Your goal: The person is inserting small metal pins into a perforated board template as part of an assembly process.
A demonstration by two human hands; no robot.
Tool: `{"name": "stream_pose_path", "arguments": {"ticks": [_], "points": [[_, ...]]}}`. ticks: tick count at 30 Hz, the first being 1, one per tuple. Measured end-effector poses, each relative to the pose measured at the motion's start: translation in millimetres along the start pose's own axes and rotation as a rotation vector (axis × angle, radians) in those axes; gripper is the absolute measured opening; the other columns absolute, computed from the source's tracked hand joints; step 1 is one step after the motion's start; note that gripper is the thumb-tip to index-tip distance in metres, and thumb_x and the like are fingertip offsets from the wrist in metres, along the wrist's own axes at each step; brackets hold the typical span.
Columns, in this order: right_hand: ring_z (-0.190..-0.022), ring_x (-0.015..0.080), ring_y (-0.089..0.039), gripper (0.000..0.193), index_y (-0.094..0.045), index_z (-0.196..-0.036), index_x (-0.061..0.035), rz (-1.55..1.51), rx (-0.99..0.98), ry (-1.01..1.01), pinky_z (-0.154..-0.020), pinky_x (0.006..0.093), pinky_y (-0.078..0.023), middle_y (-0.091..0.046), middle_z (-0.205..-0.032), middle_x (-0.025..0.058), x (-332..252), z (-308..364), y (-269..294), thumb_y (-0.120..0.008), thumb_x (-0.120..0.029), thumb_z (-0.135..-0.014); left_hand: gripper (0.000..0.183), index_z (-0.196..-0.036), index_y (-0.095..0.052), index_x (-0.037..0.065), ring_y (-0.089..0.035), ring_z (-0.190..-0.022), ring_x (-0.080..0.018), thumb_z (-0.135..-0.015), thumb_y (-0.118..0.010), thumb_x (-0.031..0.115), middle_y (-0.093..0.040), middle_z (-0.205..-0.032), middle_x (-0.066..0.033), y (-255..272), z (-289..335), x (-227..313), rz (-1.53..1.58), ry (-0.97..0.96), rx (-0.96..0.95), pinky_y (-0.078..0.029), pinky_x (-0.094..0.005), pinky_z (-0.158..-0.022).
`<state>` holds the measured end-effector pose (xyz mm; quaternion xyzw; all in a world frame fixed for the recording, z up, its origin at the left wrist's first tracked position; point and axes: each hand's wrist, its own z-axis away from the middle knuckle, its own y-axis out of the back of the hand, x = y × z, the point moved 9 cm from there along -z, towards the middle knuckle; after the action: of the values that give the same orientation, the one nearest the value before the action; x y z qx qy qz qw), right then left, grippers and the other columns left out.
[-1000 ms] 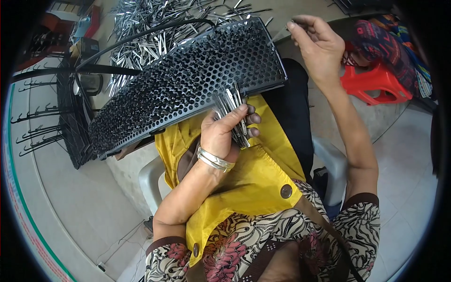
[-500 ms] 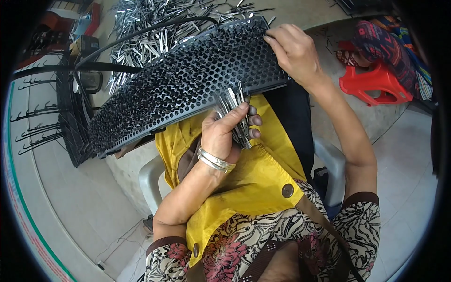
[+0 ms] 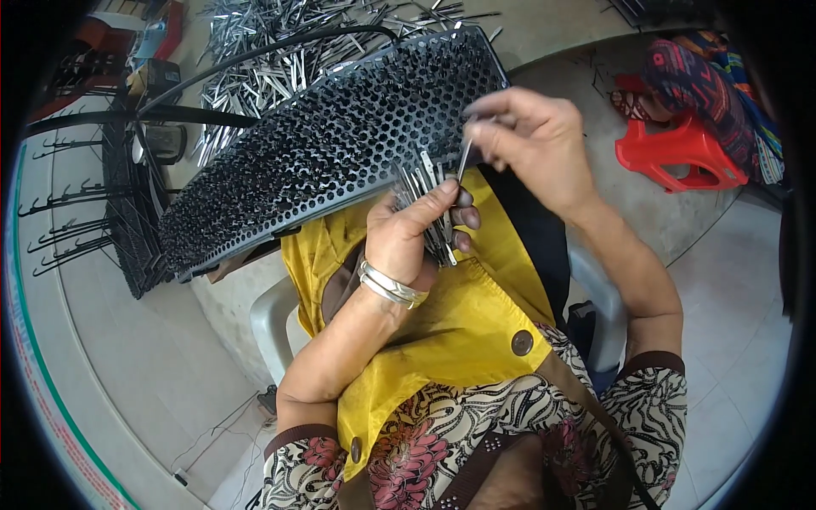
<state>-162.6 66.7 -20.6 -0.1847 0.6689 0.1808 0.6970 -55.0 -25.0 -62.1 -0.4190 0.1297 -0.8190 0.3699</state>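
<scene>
A fanned bunch of slim flat metal strips [image 3: 427, 166] is gripped in my left hand [image 3: 404, 229], thumb laid across them. Small holes show at some of their ends. My right hand [image 3: 544, 144] pinches one metal strip [image 3: 465, 161] by its upper end, its lower end close to my left thumb tip. Just beyond my hands, a long black perforated board [image 3: 374, 127] lies tilted over my lap. Small dark pieces stand in many of its holes, densest toward the left; the holes near my right hand show bare.
Behind the board spreads a heap of loose metal strips [image 3: 272, 68]. A black strap-like band [image 3: 280, 53] arches over it. Racks with hooked wires [image 3: 76, 234] stand at the left. A red plastic stool [image 3: 676, 153] is on the right, and a yellow apron [image 3: 442, 331] covers my lap.
My right hand has come from the board's far right edge back toward my left hand and now pinches a single strip. My left hand stays nearly in place with its bunch.
</scene>
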Motion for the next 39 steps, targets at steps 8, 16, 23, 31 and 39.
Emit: {"name": "stream_pose_path", "arguments": {"ticks": [8,16,23,31,39], "points": [[-0.062,0.0025,-0.051,0.016,-0.06,-0.093,0.0018,0.365,0.501,0.482,-0.055,0.015,-0.042,-0.057,-0.071,-0.0008,-30.5,-19.1,64.7,-0.061,-0.004,-0.079,0.012,-0.087,-0.053,0.0,-0.058,-0.06,-0.0203,-0.08,-0.058,0.007,-0.058,-0.074,-0.0114,5.6,-5.1,-10.9,0.062,0.059,-0.008,-0.045,-0.0288,-0.045],[-0.064,0.0124,-0.057,0.016,-0.059,-0.09,0.0033,0.683,0.492,0.92,-0.058,0.0213,-0.045,-0.06,-0.076,0.0093,-53.2,-14.9,31.9,-0.062,0.001,-0.074,0.015,-0.09,-0.052,-0.001,-0.058,-0.06,-0.0204,-0.081,-0.056,0.011,-0.058,-0.075,-0.0116,6.7,-4.5,-12.8,0.09,0.079,0.003,-0.045,-0.0289,-0.045],[-0.07,0.0273,-0.055,0.018,-0.058,-0.083,0.0028,1.032,0.228,0.971,-0.061,0.0338,-0.046,-0.056,-0.076,0.0135,-31.5,-23.6,-1.9,-0.063,0.004,-0.066,0.016,-0.09,-0.052,-0.002,-0.057,-0.06,-0.0202,-0.082,-0.055,0.011,-0.058,-0.075,-0.0117,5.2,-3.9,-10.5,0.066,0.067,-0.006,-0.045,-0.0286,-0.045],[-0.059,0.008,-0.054,0.012,-0.06,-0.084,0.0034,0.443,0.007,0.451,-0.051,0.0201,-0.041,-0.059,-0.073,0.0056,-28.6,2.2,-9.9,-0.063,-0.002,-0.074,0.013,-0.089,-0.052,-0.001,-0.057,-0.057,-0.0191,-0.081,-0.056,0.009,-0.058,-0.072,-0.011,1.1,-1.8,-5.5,0.032,0.021,-0.031,-0.043,-0.0256,-0.042],[-0.057,0.0039,-0.051,0.01,-0.057,-0.077,0.0037,-0.002,-0.293,-0.148,-0.05,0.018,-0.041,-0.058,-0.066,0.0028,3.6,18.8,-30.7,-0.055,-0.004,-0.082,0.012,-0.091,-0.052,0.0,-0.058,-0.057,-0.018,-0.083,-0.054,0.009,-0.058,-0.072,-0.0096,-14.5,3.5,-0.2,-0.092,-0.023,-0.146,-0.04,-0.0232,-0.038]]}}
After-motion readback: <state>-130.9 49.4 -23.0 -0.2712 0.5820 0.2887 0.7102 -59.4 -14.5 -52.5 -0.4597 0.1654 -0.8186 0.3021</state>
